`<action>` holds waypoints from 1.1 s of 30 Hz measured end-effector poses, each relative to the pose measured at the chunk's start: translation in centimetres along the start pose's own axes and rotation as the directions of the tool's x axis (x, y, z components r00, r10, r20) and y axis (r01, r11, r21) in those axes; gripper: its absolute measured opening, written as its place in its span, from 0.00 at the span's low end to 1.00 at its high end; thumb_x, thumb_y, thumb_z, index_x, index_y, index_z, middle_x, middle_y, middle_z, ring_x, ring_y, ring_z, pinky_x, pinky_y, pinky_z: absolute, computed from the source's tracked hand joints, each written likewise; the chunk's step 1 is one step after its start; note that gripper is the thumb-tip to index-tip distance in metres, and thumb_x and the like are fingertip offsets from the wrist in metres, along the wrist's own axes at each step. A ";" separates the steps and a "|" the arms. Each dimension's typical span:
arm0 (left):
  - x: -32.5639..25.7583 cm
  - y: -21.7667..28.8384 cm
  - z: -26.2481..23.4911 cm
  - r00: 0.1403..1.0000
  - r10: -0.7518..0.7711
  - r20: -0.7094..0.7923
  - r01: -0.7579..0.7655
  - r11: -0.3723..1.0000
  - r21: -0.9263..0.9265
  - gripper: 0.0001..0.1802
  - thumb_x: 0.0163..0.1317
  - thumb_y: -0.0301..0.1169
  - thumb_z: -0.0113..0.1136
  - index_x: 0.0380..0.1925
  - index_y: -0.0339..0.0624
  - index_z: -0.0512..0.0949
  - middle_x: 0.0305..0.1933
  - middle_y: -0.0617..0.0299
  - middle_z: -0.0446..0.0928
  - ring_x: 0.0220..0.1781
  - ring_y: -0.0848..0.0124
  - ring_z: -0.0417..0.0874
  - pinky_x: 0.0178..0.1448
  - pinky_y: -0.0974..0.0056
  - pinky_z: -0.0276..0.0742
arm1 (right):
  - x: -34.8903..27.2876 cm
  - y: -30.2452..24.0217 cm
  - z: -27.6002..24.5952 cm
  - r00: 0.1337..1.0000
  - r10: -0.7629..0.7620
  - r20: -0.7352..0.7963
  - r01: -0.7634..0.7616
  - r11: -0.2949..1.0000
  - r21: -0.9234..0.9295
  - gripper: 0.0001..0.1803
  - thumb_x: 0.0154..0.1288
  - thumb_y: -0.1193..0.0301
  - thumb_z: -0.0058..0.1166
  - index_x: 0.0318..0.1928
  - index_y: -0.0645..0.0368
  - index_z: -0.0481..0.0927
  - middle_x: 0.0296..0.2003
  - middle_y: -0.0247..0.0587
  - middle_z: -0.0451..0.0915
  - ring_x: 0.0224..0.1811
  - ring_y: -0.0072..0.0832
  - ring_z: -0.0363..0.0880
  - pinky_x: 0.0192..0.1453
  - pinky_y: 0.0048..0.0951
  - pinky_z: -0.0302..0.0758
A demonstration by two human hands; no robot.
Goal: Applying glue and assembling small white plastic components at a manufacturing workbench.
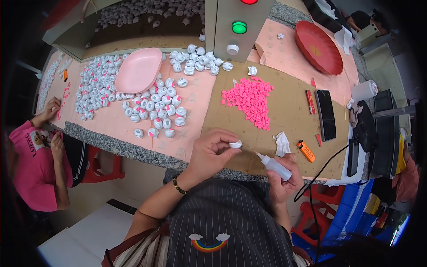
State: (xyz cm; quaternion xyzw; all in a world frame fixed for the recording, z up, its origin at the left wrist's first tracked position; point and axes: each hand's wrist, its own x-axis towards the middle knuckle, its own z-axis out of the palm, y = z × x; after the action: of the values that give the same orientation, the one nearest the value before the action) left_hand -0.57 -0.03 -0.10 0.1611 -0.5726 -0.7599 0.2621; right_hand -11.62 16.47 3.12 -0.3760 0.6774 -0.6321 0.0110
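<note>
My dark striped apron (222,213) is closest, and beyond it my hands are apart. The left hand (214,150) pinches one small white piece (235,144) over the near edge of the surface (120,145); the right hand (284,178) is closed around a squeeze bottle (277,167), its tip near the piece but not touching. I make out no pink on this one, though it's too small and half covered to be sure, so I'd judge it unfinished. Past it, a big heap of pink bits (251,102) lies loose on the cardboard (284,107). Leftward, many of the gathered white pieces (95,89) already show pink, some under a pink tray (140,71). An orange lighter (306,151) lies to my right.
</note>
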 end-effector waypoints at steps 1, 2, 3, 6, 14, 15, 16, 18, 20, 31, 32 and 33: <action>0.0 0.0 0.0 1.000 -0.017 0.006 0.017 1.000 0.021 0.13 0.52 0.10 0.60 0.39 0.28 0.76 0.49 0.54 0.72 0.49 0.69 0.79 0.53 0.68 0.80 | 0.1 -0.2 0.0 1.000 0.001 0.000 -0.001 1.000 -0.001 0.18 0.46 0.71 0.68 0.36 0.69 0.79 0.23 0.37 0.72 0.27 0.26 0.63 0.34 0.27 0.60; 0.0 0.0 0.0 1.000 -0.019 0.005 0.019 1.000 0.020 0.13 0.52 0.10 0.60 0.39 0.28 0.76 0.49 0.54 0.72 0.49 0.69 0.79 0.53 0.68 0.80 | 0.2 -0.4 0.1 1.000 -0.028 0.014 0.028 0.999 -0.022 0.18 0.46 0.71 0.69 0.35 0.69 0.79 0.22 0.37 0.72 0.26 0.27 0.63 0.34 0.27 0.60; 0.0 0.0 0.1 1.000 -0.014 -0.009 0.014 1.000 0.014 0.13 0.52 0.10 0.60 0.39 0.28 0.76 0.49 0.54 0.72 0.49 0.69 0.79 0.53 0.68 0.80 | 0.2 -0.5 0.1 0.998 -0.058 0.029 0.059 0.997 -0.043 0.17 0.45 0.72 0.69 0.35 0.69 0.79 0.20 0.37 0.71 0.25 0.28 0.62 0.34 0.28 0.60; 0.1 0.2 0.2 1.000 -0.022 -0.022 0.023 1.000 0.016 0.13 0.52 0.10 0.60 0.40 0.28 0.76 0.48 0.54 0.73 0.49 0.69 0.80 0.52 0.68 0.80 | 0.1 -0.4 0.4 0.997 -0.069 0.032 0.071 0.995 -0.072 0.17 0.46 0.72 0.68 0.34 0.69 0.79 0.19 0.36 0.70 0.24 0.28 0.62 0.34 0.29 0.60; 0.0 0.1 0.1 0.997 -0.073 -0.006 0.073 0.997 0.001 0.15 0.52 0.11 0.61 0.41 0.28 0.74 0.44 0.56 0.76 0.45 0.70 0.81 0.51 0.68 0.80 | 0.3 -0.4 0.9 0.998 -0.033 0.059 0.039 0.993 -0.107 0.15 0.45 0.71 0.68 0.30 0.69 0.79 0.19 0.37 0.70 0.24 0.29 0.62 0.34 0.30 0.59; -0.1 0.0 0.2 0.998 -0.063 -0.008 0.063 0.998 0.005 0.15 0.52 0.11 0.61 0.41 0.28 0.74 0.44 0.56 0.76 0.45 0.70 0.81 0.51 0.68 0.80 | 0.3 -0.4 0.9 0.998 -0.029 0.065 0.036 0.993 -0.113 0.15 0.45 0.71 0.68 0.30 0.69 0.79 0.19 0.37 0.70 0.24 0.29 0.62 0.34 0.30 0.59; -0.1 -0.1 0.2 0.999 -0.054 -0.009 0.054 0.999 0.010 0.15 0.52 0.11 0.61 0.41 0.28 0.74 0.44 0.56 0.75 0.46 0.70 0.81 0.51 0.68 0.80 | 0.4 -0.5 1.0 0.997 -0.028 0.065 0.035 0.993 -0.113 0.15 0.45 0.71 0.68 0.30 0.69 0.79 0.19 0.37 0.70 0.24 0.29 0.62 0.34 0.30 0.59; 0.0 0.0 0.1 0.999 -0.051 -0.004 0.051 0.998 0.021 0.14 0.52 0.11 0.61 0.40 0.28 0.75 0.45 0.56 0.75 0.46 0.69 0.81 0.51 0.68 0.80 | 0.4 -0.6 1.0 0.997 -0.025 0.068 0.033 0.992 -0.124 0.15 0.45 0.71 0.68 0.30 0.69 0.79 0.19 0.37 0.70 0.24 0.29 0.61 0.34 0.30 0.59; -0.1 0.0 0.1 0.999 -0.049 0.000 0.049 0.998 0.033 0.14 0.52 0.11 0.62 0.40 0.28 0.75 0.45 0.56 0.75 0.46 0.69 0.81 0.51 0.68 0.80 | 0.3 -0.6 1.1 0.997 -0.020 0.071 0.028 0.992 -0.125 0.15 0.46 0.71 0.68 0.30 0.69 0.79 0.19 0.37 0.70 0.24 0.29 0.61 0.34 0.30 0.59; 0.0 0.2 0.2 0.998 -0.055 0.011 0.054 0.998 0.041 0.14 0.51 0.10 0.62 0.39 0.28 0.76 0.45 0.56 0.73 0.45 0.69 0.81 0.50 0.69 0.80 | 0.4 -0.5 1.2 0.996 -0.060 0.068 0.069 0.990 -0.123 0.15 0.46 0.71 0.67 0.30 0.69 0.79 0.19 0.38 0.70 0.24 0.29 0.61 0.32 0.29 0.59; 0.0 0.1 0.2 0.998 -0.055 0.011 0.055 0.998 0.041 0.14 0.51 0.10 0.62 0.39 0.28 0.76 0.45 0.56 0.73 0.45 0.69 0.81 0.50 0.69 0.80 | 0.3 -0.5 1.1 0.996 -0.057 0.072 0.066 0.989 -0.129 0.15 0.47 0.71 0.67 0.30 0.69 0.79 0.19 0.38 0.70 0.24 0.29 0.61 0.32 0.29 0.59; 0.0 0.1 0.2 0.998 -0.056 0.007 0.055 0.998 0.025 0.14 0.51 0.10 0.62 0.39 0.28 0.76 0.45 0.56 0.73 0.45 0.69 0.81 0.49 0.69 0.80 | 0.3 -0.5 1.1 0.996 -0.053 0.076 0.063 0.989 -0.135 0.15 0.47 0.70 0.68 0.30 0.69 0.79 0.19 0.38 0.70 0.23 0.29 0.61 0.33 0.29 0.59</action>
State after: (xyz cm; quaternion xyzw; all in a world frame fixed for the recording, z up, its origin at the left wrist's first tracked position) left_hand -0.63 0.11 0.01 0.1773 -0.5785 -0.7602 0.2367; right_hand -11.05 15.41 3.48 -0.4180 0.7072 -0.5702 -0.0090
